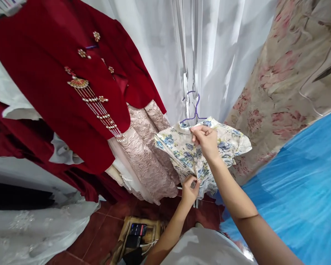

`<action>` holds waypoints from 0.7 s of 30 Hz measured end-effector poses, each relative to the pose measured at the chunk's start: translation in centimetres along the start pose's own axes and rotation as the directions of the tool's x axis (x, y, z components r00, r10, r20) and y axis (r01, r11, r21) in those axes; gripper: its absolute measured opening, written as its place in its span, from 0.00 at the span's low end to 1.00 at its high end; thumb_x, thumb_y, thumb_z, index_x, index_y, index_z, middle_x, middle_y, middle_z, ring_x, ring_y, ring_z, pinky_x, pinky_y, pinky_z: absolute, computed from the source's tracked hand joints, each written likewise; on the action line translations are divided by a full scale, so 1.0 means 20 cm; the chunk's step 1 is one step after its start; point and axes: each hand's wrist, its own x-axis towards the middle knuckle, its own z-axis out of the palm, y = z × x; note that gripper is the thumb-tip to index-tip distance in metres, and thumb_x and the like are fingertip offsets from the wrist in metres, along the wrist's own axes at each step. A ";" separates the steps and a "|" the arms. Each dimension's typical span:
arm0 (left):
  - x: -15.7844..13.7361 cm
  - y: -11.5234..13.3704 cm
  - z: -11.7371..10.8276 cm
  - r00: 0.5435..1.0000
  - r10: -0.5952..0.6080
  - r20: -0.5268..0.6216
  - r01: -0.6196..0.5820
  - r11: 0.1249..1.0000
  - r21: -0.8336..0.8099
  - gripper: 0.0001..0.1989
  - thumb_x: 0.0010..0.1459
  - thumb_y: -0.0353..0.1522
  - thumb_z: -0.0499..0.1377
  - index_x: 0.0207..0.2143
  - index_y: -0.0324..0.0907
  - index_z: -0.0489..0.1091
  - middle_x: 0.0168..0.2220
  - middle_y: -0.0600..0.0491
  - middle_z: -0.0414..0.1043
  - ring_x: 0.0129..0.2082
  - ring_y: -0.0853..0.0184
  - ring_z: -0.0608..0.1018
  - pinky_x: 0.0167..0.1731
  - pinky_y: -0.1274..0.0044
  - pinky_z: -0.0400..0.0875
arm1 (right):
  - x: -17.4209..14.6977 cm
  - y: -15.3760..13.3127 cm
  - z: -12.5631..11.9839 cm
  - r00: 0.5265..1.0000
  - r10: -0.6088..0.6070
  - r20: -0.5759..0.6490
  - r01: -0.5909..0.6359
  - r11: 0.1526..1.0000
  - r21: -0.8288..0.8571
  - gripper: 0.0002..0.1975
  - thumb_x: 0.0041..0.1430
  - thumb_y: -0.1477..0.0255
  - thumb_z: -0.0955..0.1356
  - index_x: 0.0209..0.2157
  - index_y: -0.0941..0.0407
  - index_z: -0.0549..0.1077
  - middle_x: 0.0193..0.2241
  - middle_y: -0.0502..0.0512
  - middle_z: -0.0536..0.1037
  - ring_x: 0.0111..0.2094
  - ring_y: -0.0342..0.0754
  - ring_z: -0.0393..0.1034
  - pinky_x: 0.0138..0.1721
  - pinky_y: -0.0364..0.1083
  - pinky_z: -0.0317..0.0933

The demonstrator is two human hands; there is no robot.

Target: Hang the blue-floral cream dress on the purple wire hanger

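A cream blouse with blue flowers (224, 145) hangs on a purple hanger (195, 110), hooked on a white metal rack (185, 88). My right hand (205, 140) pinches the front of the blouse just under its collar. Lower down, my left hand (191, 189) grips the front edge near the middle, thumb and fingers pressed together on the cloth. Between my two hands the front opening runs down as a folded line. Whether a button sits under my fingers is hidden.
On the left hang a dark red jacket (113, 48) with beaded brooches and a pink brocade skirt (151, 162). Blue tulle (298, 191) and a floral curtain (281, 88) are on the right. Below, a phone (138, 229) lies on a wooden stool (152, 225) above red floor tiles.
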 end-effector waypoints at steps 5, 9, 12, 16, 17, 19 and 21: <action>0.33 0.22 -0.23 0.972 0.107 -0.209 -0.118 0.992 -0.041 0.14 0.69 0.35 0.55 0.52 0.40 0.72 0.37 0.49 0.76 0.37 0.66 0.77 0.40 0.75 0.72 | -0.08 -0.01 -0.06 0.998 0.014 0.063 -0.010 0.999 -0.052 0.13 0.52 0.61 0.74 0.26 0.57 0.75 0.12 0.45 0.71 0.12 0.39 0.57 0.16 0.40 0.52; 0.72 0.47 -0.41 0.943 0.325 -0.077 -0.319 0.945 0.077 0.19 0.72 0.35 0.51 0.61 0.44 0.66 0.31 0.55 0.74 0.30 0.70 0.75 0.37 0.77 0.71 | -0.09 -0.03 -0.11 0.994 0.032 0.106 -0.023 0.996 -0.088 0.12 0.53 0.62 0.73 0.26 0.57 0.75 0.12 0.45 0.71 0.13 0.39 0.59 0.17 0.40 0.52; 0.92 0.56 -0.45 0.890 0.445 0.103 -0.456 0.868 0.194 0.13 0.70 0.34 0.53 0.50 0.42 0.74 0.35 0.52 0.76 0.35 0.68 0.76 0.40 0.76 0.71 | -0.07 -0.02 -0.11 0.994 0.020 0.110 -0.008 0.994 -0.107 0.11 0.53 0.64 0.72 0.27 0.57 0.74 0.12 0.45 0.71 0.14 0.39 0.59 0.18 0.40 0.52; 0.98 0.57 -0.43 0.839 0.539 0.073 -0.536 0.797 0.279 0.11 0.71 0.32 0.52 0.40 0.40 0.74 0.37 0.50 0.76 0.37 0.67 0.77 0.41 0.76 0.71 | -0.06 0.06 -0.10 0.995 0.021 0.099 -0.005 0.988 -0.157 0.12 0.52 0.63 0.71 0.22 0.55 0.69 0.11 0.44 0.67 0.13 0.39 0.54 0.17 0.41 0.48; 0.98 0.57 -0.42 0.832 0.553 0.045 -0.541 0.792 0.283 0.11 0.71 0.32 0.52 0.40 0.40 0.73 0.37 0.50 0.76 0.38 0.67 0.77 0.41 0.76 0.71 | -0.06 0.08 -0.10 0.995 0.023 0.098 -0.006 0.985 -0.173 0.13 0.52 0.63 0.70 0.21 0.54 0.67 0.10 0.44 0.66 0.13 0.39 0.52 0.17 0.41 0.47; 0.97 0.57 -0.41 0.822 0.570 -0.011 -0.544 0.791 0.279 0.10 0.70 0.32 0.52 0.38 0.40 0.73 0.36 0.50 0.76 0.38 0.67 0.77 0.41 0.76 0.71 | -0.06 0.13 -0.09 0.996 0.022 0.088 -0.005 0.980 -0.197 0.15 0.53 0.62 0.69 0.21 0.53 0.64 0.10 0.43 0.63 0.13 0.38 0.49 0.18 0.41 0.45; 0.96 0.58 -0.40 0.818 0.573 -0.052 -0.540 0.796 0.274 0.10 0.70 0.32 0.53 0.37 0.41 0.72 0.35 0.50 0.76 0.37 0.67 0.77 0.41 0.76 0.71 | -0.07 0.17 -0.09 0.996 0.029 0.079 -0.011 0.978 -0.208 0.14 0.54 0.60 0.68 0.23 0.54 0.65 0.10 0.42 0.61 0.14 0.39 0.48 0.18 0.41 0.44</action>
